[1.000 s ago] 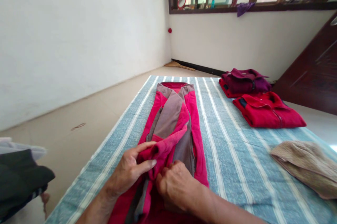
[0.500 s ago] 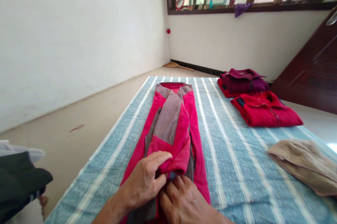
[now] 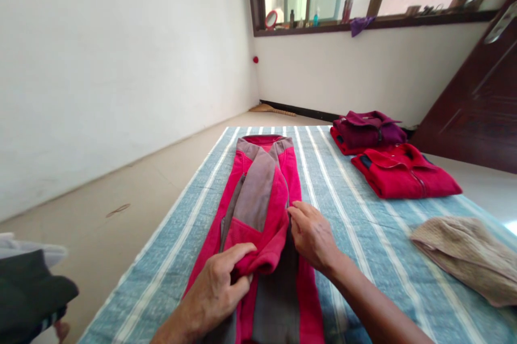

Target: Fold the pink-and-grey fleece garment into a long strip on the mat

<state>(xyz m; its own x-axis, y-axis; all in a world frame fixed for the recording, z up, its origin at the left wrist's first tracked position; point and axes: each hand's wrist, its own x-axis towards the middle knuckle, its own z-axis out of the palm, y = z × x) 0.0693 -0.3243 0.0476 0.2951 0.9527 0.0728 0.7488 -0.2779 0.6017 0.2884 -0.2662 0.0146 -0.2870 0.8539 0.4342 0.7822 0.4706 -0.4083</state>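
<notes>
A pink and grey fleece garment (image 3: 262, 188) lies lengthwise on a blue striped cloth (image 3: 355, 258), folded into a narrow strip. My left hand (image 3: 218, 293) is closed on the rolled pink cuff of a folded-over sleeve near the bottom of the strip. My right hand (image 3: 313, 236) rests further up on the garment's right side, its fingers pinching the pink edge beside the grey panel.
Two folded garments, a dark magenta one (image 3: 369, 131) and a red one (image 3: 404, 177), lie at the cloth's far right. A tan knitted piece (image 3: 464, 252) lies on the right. Dark and white clothes (image 3: 28, 290) sit at the left edge. A wooden door (image 3: 476, 102) leans behind.
My right hand has left its place beside the left hand and moved up and to the right along the garment's edge. The left hand stays on the sleeve cuff.
</notes>
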